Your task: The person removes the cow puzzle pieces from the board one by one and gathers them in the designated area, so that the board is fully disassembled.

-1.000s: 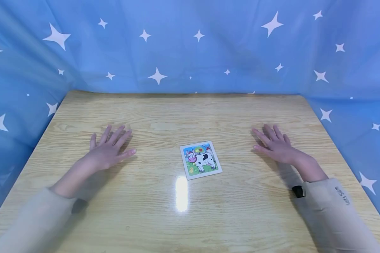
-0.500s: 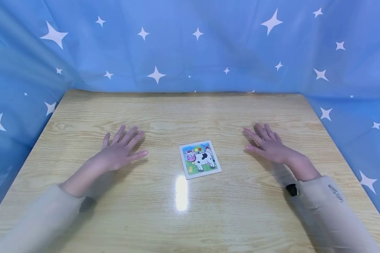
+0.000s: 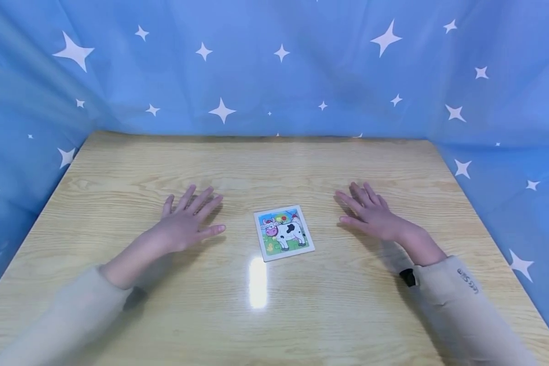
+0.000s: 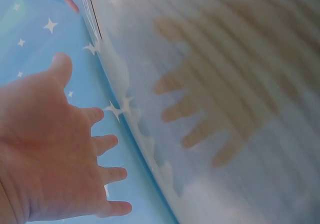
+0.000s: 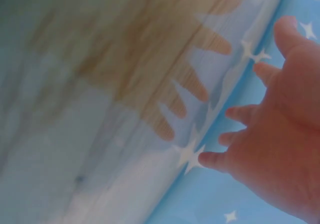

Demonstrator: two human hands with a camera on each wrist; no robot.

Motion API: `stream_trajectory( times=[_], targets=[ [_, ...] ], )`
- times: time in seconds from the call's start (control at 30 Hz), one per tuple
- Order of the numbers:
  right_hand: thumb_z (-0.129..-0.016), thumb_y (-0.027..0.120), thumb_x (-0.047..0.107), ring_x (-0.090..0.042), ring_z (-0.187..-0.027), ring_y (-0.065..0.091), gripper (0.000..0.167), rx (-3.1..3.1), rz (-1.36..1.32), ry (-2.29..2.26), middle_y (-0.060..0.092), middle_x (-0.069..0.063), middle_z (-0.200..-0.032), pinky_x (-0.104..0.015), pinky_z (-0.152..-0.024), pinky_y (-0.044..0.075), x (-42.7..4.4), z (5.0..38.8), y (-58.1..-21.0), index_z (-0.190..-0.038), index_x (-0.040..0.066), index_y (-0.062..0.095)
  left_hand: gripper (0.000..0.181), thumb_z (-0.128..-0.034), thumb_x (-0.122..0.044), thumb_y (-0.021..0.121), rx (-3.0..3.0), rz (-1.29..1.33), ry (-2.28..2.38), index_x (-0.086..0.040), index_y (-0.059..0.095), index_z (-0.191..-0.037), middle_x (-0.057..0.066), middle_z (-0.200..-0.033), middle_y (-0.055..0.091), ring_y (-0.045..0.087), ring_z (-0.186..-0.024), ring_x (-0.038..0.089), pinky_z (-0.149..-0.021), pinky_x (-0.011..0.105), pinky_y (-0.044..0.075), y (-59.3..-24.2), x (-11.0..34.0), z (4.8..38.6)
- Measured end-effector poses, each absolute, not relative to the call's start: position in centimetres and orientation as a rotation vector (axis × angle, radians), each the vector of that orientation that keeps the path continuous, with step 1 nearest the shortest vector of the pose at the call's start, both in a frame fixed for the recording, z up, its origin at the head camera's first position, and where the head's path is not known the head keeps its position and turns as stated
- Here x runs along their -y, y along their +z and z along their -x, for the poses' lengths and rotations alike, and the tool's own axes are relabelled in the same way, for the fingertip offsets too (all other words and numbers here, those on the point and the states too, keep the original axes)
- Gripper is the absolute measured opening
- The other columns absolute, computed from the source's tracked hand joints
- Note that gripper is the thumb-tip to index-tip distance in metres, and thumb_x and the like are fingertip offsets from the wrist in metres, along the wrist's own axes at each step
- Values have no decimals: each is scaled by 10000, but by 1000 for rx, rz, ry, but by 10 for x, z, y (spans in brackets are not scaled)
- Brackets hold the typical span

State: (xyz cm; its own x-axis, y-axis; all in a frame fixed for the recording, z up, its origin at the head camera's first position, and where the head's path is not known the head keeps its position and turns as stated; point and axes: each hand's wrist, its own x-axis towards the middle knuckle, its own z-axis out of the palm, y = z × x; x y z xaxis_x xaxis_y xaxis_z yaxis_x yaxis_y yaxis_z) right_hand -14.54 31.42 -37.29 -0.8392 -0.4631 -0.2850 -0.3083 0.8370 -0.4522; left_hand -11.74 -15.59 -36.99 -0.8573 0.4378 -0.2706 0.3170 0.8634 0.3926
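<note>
L hand (image 3: pixel 182 229), R hand (image 3: pixel 375 219): fingers spread, released. Cow puzzle (image 3: pixel 284 234) btwn, gap ea. side; surface (image 3: pixel 334 315) far edge beyond fingers.

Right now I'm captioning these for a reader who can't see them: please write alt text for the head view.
A square cow picture puzzle lies on a wood-grain table between a person's left grip and right grip, fingers spread, neither touching it. Behind hangs a blue cloth with white stars.
</note>
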Motion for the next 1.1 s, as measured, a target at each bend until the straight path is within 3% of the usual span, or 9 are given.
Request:
stream_trajectory(
  times=[0.83,1.1],
  targets=[
    [-1148,603,408,-593,-1641,-63,708,-2584,741,-524,74,-327,-1801,-836,-1224,39,-268,136,-374,-1726,102,334,886,-1128,-554,552,-2564,-723,486,-36,211,-1760,149,-1847,115,3,-1683,486,-1256,797,73,-369,116,99],
    [-1150,610,361,-583,-1645,-77,699,-2558,792,-521,70,-303,-1811,-809,-1243,17,-257,134,-374,-1734,105,325,918,-1116,-560,578,-2541,-740,430,-40,189,-1765,145,-1847,132,15,-1687,475,-1269,773,105,-372,104,99]
  ],
)
